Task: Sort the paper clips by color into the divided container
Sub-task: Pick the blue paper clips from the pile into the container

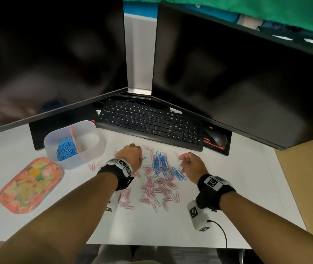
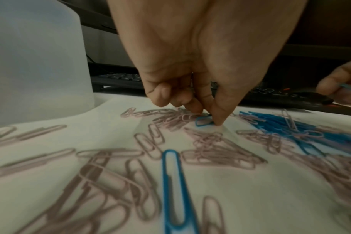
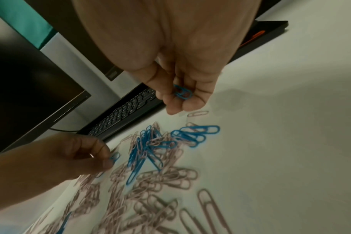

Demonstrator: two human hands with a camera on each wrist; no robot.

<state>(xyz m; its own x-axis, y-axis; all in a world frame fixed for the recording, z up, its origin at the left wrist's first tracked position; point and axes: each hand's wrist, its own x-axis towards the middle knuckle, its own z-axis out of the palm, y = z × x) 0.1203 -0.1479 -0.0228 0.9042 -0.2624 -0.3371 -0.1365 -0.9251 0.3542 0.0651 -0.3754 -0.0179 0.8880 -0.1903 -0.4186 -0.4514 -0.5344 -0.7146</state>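
Note:
A heap of pink paper clips [image 1: 158,187] with blue paper clips [image 1: 161,164] on top lies on the white desk. My left hand [image 1: 132,155] is at the heap's left edge, its thumb and fingers pinching a blue clip [image 2: 203,121] against the desk. My right hand [image 1: 190,162] hovers at the heap's right, fingers curled round a few blue clips [image 3: 182,92]. The translucent divided container [image 1: 87,149] stands far left of the heap; its left compartment holds blue clips [image 1: 66,149], and the right compartment looks bare.
A floral lid [image 1: 30,184] lies left of the container. A black keyboard [image 1: 152,122] and mouse [image 1: 216,138] sit behind the heap, under two dark monitors [image 1: 237,73]. A cable [image 1: 222,233] trails from my right wrist.

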